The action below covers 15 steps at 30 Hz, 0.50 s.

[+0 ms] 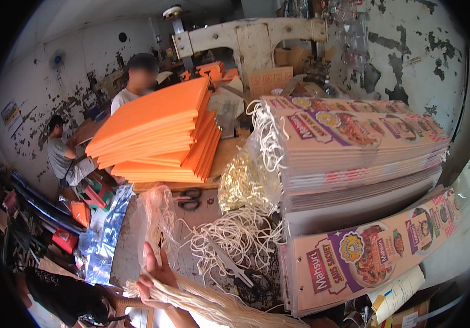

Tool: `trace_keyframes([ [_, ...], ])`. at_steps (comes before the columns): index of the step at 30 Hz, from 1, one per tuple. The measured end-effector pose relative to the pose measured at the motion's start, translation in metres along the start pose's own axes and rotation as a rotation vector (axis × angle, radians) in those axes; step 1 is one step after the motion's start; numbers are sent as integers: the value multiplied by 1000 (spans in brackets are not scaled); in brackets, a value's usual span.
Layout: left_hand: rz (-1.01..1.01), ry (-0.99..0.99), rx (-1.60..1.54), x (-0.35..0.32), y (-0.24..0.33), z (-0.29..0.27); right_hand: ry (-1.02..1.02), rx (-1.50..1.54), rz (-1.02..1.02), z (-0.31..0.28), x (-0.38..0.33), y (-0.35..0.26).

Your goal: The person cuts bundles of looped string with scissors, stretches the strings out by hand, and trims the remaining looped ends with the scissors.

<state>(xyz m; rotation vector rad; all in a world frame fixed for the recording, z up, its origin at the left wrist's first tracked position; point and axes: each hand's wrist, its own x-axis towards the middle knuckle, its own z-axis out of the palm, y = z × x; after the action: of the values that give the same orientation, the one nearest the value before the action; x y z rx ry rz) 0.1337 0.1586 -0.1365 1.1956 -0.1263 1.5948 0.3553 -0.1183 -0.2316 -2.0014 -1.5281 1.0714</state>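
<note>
A long bundle of off-white cords (218,303) lies across the palm of my left hand (160,279), near the bottom edge of the view. Its fingers curl partly round the cords, and the frayed ends stick out to the left. My right hand does not show. Beyond the left hand, a clear plastic bag (161,218) holds more pale cord. A tangle of loose white cords (238,238) lies right of it, with long-bladed scissors (229,262) resting on it. Smaller black-handled scissors (189,200) lie farther back.
Tall stacks of printed card sheets (366,158) with white cords stand at right; a printed panel (377,251) leans before them. Folded orange sheets (153,131) are piled behind. A bag of gold pieces (243,183) sits between. Co-workers (63,153) are at left and behind.
</note>
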Motion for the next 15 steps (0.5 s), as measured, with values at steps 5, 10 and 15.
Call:
trace_keyframes([
  [5,-61,-55,-53,2,-1,-8,-47,48,88,-8,9,-10],
  [10,-19,38,-162,1,-2,-4,117,-48,-18,-8,6,-9],
  [15,-45,-91,-47,-8,25,5,65,18,-19,-1,4,0],
])
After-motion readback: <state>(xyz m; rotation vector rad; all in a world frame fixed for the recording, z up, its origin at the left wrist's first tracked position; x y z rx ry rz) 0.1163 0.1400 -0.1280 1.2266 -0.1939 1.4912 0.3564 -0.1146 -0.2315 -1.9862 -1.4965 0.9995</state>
